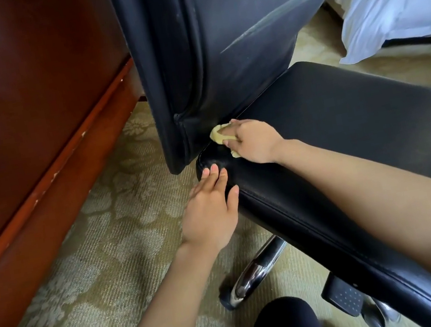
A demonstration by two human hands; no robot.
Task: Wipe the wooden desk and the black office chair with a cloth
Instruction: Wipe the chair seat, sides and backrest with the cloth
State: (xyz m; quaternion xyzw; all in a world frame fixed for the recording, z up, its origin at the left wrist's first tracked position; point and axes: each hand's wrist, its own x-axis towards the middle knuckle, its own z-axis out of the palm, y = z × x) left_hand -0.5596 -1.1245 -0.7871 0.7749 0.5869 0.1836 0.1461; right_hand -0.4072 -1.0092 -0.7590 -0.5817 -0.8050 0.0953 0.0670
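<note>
Head view shows your right hand (255, 142) curled round the soft, limp cloth (219, 134) in the back crease of the black office chair (343, 119), left hand (211, 212) flat, fingers straight, on its near corner; grip it bunched.

Black chair (343, 113), yellow cloth (219, 135)
</note>
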